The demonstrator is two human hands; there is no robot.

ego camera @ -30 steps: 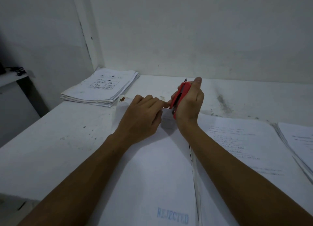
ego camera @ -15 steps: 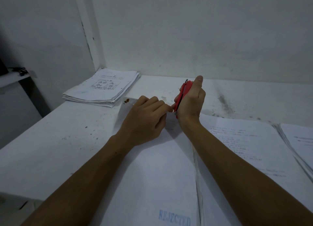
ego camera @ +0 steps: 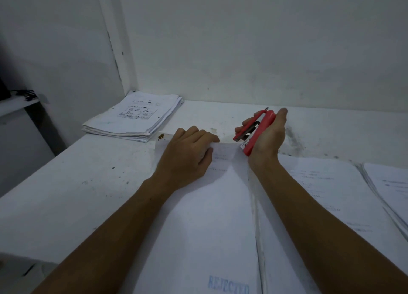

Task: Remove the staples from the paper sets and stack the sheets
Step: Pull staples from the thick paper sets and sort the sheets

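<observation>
Paper set (ego camera: 205, 216) white, blue "REJECTED" stamp

walls (ego camera: 242, 40): bare, white, scuffed | table (ego camera: 72, 194): white, speckled | light: dim | shelf (ego camera: 15, 105): far left
</observation>
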